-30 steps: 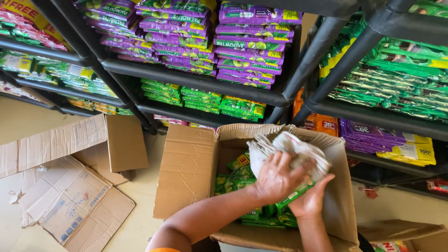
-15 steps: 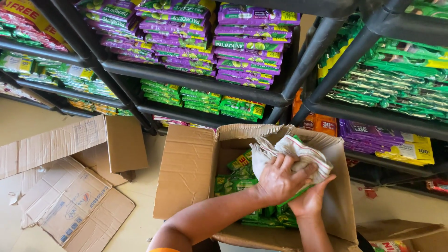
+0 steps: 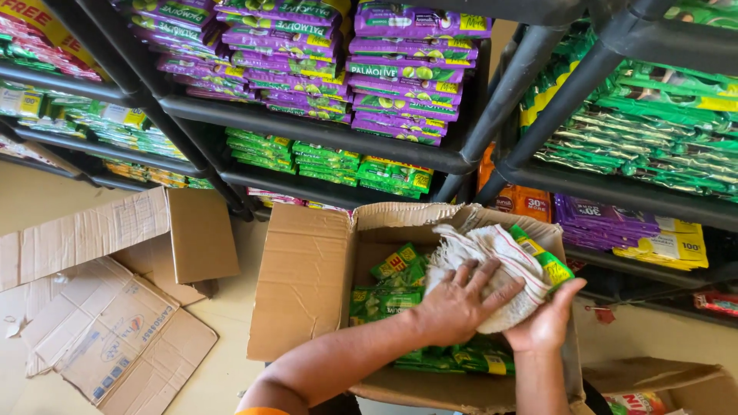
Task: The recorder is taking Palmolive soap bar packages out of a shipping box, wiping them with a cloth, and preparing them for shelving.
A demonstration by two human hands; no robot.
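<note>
Dark metal shelves (image 3: 323, 123) fill the background, stacked with purple sachet strips (image 3: 400, 77) above and green ones (image 3: 338, 165) lower down. Flattened cardboard (image 3: 108, 330) lies on the pale floor (image 3: 223, 338) at left. An open carton (image 3: 307, 284) holds green sachet packs (image 3: 384, 300). Above it, the left hand (image 3: 457, 307) presses spread fingers on a white cloth (image 3: 484, 257), while the right hand (image 3: 550, 323) cups a green pack (image 3: 546, 261) from beneath.

You see a bright, evenly lit, sharp view. Soft daylight leaves faint shadows under the shelves (image 3: 323, 127); shiny packets (image 3: 653, 115) show glare, and the edges bend slightly.
</note>
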